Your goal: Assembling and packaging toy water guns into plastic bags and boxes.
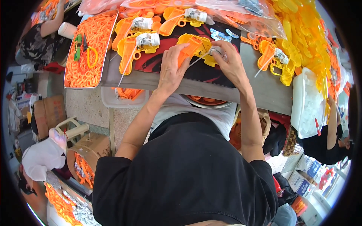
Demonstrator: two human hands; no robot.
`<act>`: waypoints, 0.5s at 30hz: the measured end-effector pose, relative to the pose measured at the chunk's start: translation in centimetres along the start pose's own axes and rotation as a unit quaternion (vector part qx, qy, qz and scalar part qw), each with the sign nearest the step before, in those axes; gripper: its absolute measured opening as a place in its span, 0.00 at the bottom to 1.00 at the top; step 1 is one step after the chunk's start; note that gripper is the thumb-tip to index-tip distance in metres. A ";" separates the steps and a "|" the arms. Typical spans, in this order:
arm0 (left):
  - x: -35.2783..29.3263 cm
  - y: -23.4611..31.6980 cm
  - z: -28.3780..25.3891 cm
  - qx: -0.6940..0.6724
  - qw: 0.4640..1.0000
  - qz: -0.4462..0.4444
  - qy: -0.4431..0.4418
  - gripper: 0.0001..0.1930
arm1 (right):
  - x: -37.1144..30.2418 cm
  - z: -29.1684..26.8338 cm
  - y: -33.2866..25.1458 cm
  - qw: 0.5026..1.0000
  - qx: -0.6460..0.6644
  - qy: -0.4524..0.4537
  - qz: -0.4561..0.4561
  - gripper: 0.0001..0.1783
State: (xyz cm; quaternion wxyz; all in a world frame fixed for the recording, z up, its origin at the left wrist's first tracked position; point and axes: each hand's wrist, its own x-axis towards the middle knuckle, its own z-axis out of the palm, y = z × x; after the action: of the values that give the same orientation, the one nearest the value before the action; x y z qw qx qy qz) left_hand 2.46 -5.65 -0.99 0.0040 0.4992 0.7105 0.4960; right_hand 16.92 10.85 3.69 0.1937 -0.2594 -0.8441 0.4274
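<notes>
Your left hand (173,63) grips the orange piece (192,47), which slants away and rightward against the yellow shell (206,40) over the desk (151,80), while your right hand (230,63) pinches a pale part (215,51).

At left, a beige plastic stool (77,130) stands between 2 cardboard boxes (49,111); at right, a woven basket (291,142) is near a co-worker in black (322,148) and white-and-blue boxes (300,184).

No legible text or numbers anywhere
</notes>
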 end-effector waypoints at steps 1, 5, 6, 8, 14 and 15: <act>0.0 -0.1 0.0 0.007 1.000 0.003 0.001 0.23 | 0.0 0.0 0.0 1.000 -0.003 -0.008 -0.007 0.19; -0.2 0.1 0.3 0.036 0.999 0.018 0.004 0.20 | -1.0 -0.3 1.0 0.997 -0.014 0.033 -0.069 0.21; -0.2 0.0 0.5 0.053 0.998 0.034 0.009 0.18 | -1.5 -0.4 1.2 0.995 -0.036 0.055 -0.076 0.21; -0.3 -0.3 0.6 0.072 0.996 0.049 0.013 0.16 | -2.6 -0.6 1.4 0.992 -0.056 0.076 -0.083 0.22; 0.2 0.4 -0.1 0.153 0.987 0.040 -0.028 0.12 | -3.3 -1.8 0.9 0.998 -0.008 0.049 -0.038 0.25; 0.2 0.4 0.0 0.142 0.989 0.037 -0.037 0.12 | -3.3 -2.0 0.9 0.998 0.007 0.064 -0.027 0.24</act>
State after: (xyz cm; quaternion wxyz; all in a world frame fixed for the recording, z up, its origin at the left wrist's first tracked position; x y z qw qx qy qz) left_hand 2.64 -5.51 -0.55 -0.0591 0.5381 0.7544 0.3713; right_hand 20.84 10.55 3.73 0.2608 -0.2624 -0.8334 0.4105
